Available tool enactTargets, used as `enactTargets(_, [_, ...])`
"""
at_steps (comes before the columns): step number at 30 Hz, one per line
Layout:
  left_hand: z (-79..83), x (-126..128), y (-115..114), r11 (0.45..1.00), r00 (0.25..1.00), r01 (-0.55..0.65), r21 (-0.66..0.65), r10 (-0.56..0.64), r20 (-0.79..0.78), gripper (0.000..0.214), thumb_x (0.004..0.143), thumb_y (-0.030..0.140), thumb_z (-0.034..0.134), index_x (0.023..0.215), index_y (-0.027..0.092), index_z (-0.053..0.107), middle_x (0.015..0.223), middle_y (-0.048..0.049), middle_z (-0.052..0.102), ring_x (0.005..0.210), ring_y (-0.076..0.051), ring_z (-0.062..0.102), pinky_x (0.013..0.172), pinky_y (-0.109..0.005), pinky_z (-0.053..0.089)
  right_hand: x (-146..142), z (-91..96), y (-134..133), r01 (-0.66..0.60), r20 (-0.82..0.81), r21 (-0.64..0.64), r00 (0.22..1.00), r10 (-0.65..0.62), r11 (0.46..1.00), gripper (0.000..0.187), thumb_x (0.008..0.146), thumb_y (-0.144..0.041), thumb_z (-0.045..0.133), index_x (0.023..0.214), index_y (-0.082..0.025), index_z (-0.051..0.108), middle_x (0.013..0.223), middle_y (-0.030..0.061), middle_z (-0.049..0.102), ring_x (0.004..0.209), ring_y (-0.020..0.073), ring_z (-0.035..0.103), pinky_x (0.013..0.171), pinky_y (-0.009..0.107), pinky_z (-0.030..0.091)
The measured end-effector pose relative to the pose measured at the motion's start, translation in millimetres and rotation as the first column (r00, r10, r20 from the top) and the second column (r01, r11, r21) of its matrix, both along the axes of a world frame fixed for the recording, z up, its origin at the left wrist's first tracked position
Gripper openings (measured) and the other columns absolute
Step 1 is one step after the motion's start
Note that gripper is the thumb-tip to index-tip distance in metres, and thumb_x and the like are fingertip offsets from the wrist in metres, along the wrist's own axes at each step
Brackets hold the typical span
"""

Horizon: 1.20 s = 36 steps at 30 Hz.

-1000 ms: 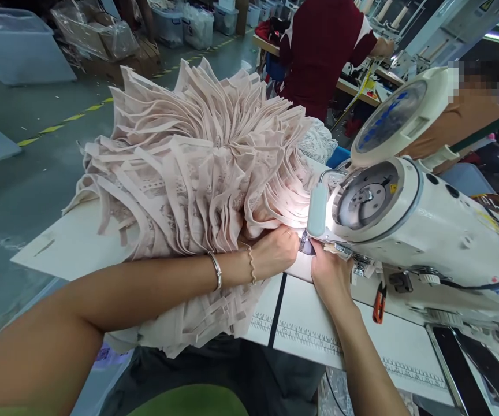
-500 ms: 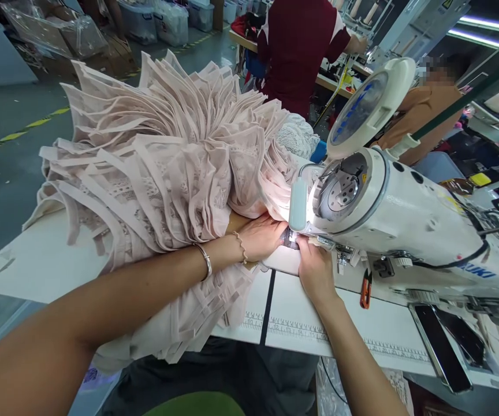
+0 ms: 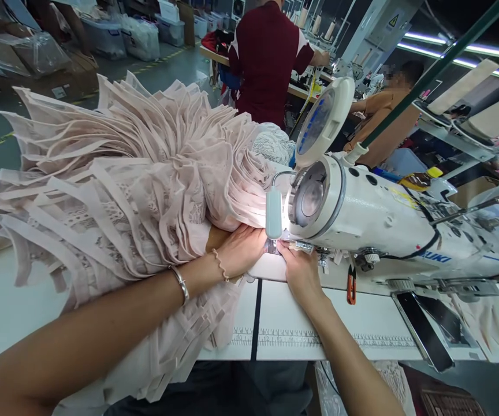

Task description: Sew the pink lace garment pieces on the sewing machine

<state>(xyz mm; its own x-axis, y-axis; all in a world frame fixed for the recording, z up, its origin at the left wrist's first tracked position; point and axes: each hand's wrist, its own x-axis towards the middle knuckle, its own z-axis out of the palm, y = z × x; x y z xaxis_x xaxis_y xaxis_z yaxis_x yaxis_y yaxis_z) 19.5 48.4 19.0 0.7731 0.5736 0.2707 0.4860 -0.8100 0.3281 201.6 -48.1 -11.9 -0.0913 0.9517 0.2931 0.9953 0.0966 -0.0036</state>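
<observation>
My left hand (image 3: 244, 249) rests close to the sewing machine's needle area. Its fingers are together on the edge of the pale pink fabric, and their tips are partly hidden. Just right of the needle is my right hand (image 3: 302, 271), its fingers curled in under the machine head; what they pinch is too small and covered to make out. The white sewing machine (image 3: 375, 211) has a small lit lamp (image 3: 274, 214) in front of the needle. A big ruffled heap of pale pink lace garments (image 3: 145, 190) lies left of the machine and beneath my left forearm.
Orange-handled thread snips (image 3: 352, 286) and a black phone (image 3: 423, 329) lie on the tabletop (image 3: 293, 312) to the right. A ruler strip (image 3: 362, 341) runs along its front edge. White lace (image 3: 273, 143) is bundled behind the heap. Two people work farther back.
The view has shifted, so the machine and heap appear farther left and slightly lower. Both hands stay at the needle area, with little visible change in their grip. The machine's round end part looks blurred now.
</observation>
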Motion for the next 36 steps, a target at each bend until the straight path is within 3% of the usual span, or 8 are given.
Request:
enactTargets(7, [3.6,-0.2,-2.8,0.998,0.995,-0.056,-0.028,0.054,-0.082,0.018,0.099,0.017,0.044,0.099,0.013,0.062,0.1,-0.0116,0.066,0.107,-0.027,0.062,0.1,-0.039,0.047,-13.8,17.0,-1.0,0.15,0.13,-0.265,0.984,-0.118,0.953,0.073,0.079,0.006,0.031,0.142,-0.022,0.057,0.119,0.0122,0.07,0.109,0.0288,0.061,0.101,0.051,0.044])
enactTargets(11, [4.1,-0.2,-3.5,0.997,0.993,-0.07,-0.028,0.067,-0.101,0.019,0.099,0.017,0.044,0.101,0.013,0.063,0.103,-0.0125,0.066,0.108,-0.028,0.062,0.099,-0.039,0.047,-18.0,25.2,0.4,0.179,0.169,-0.331,0.977,-0.128,0.927,0.076,0.08,0.006,0.031,0.146,-0.023,0.052,0.117,0.0133,0.07,0.107,0.0307,0.061,0.103,0.054,0.04])
enactTargets(21, [1.2,-0.1,-3.3,0.998,0.995,-0.056,0.018,0.057,-0.075,0.02,0.098,0.017,0.045,0.102,0.013,0.064,0.102,-0.0122,0.067,0.106,-0.027,0.063,0.097,-0.038,0.048,-21.0,31.1,2.2,0.17,0.143,-0.344,0.982,-0.127,0.924,0.074,0.078,0.005,0.032,0.145,-0.02,0.054,0.134,0.0173,0.061,0.12,0.0334,0.056,0.103,0.053,0.04])
enactTargets(27, [1.7,0.3,-2.2,0.997,0.998,-0.05,0.051,0.052,-0.045,0.02,0.099,0.018,0.044,0.101,0.014,0.064,0.101,-0.011,0.067,0.103,-0.026,0.063,0.094,-0.037,0.048,-12.7,19.7,2.4,0.129,0.076,-0.268,0.991,-0.112,0.955,0.071,0.078,0.003,0.035,0.141,-0.022,0.058,0.134,0.0155,0.062,0.125,0.0344,0.052,0.105,0.054,0.038])
enactTargets(32, [11.0,-7.1,-8.1,0.998,1.0,-0.019,0.065,0.02,-0.01,0.024,0.1,0.017,0.041,0.094,0.015,0.064,0.087,-0.0077,0.067,0.083,-0.021,0.065,0.079,-0.032,0.051,-2.8,9.9,3.2,0.094,-0.061,-0.233,0.992,-0.111,0.968,0.064,0.083,-0.002,0.035,0.139,-0.023,0.06,0.131,0.0138,0.066,0.125,0.0316,0.053,0.106,0.052,0.037])
enactTargets(34, [13.1,-11.1,-11.1,0.996,0.998,-0.061,0.068,0.062,-0.014,0.027,0.098,0.012,0.038,0.089,0.014,0.063,0.081,-0.0073,0.065,0.074,-0.019,0.064,0.07,-0.03,0.05,-1.6,8.9,3.3,0.101,-0.107,-0.236,0.986,-0.129,0.967,0.064,0.085,-0.003,0.033,0.138,-0.025,0.061,0.126,0.0117,0.069,0.119,0.03,0.056,0.105,0.051,0.039])
enactTargets(36, [12.7,-12.1,-11.0,0.981,0.983,-0.182,0.072,0.182,0.0,0.029,0.097,0.009,0.034,0.096,0.013,0.063,0.083,-0.0086,0.065,0.071,-0.019,0.064,0.064,-0.029,0.049,-2.8,9.1,3.5,0.13,-0.11,-0.245,0.981,-0.161,0.961,0.063,0.087,-0.004,0.031,0.137,-0.025,0.061,0.117,0.0114,0.072,0.109,0.0294,0.06,0.101,0.05,0.04])
